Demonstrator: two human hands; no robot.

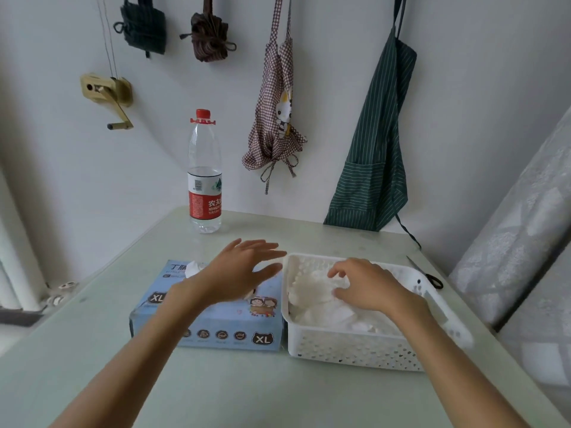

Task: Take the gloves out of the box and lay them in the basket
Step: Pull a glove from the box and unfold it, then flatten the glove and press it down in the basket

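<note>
A light blue glove box (216,322) marked XL lies on the table, with a white glove (195,267) sticking out of its top at the far left. Right beside it stands a white perforated basket (355,347) holding a pile of white gloves (315,291). My left hand (241,270) hovers over the box with fingers spread and straight, holding nothing. My right hand (364,285) is inside the basket, its curled fingertips pressing and pinching the top glove of the pile.
A water bottle (204,177) with a red cap stands at the table's far side. Black-handled scissors (429,276) lie just right of the basket. Aprons (374,156) and bags hang on the wall behind. A grey patterned surface runs along the right.
</note>
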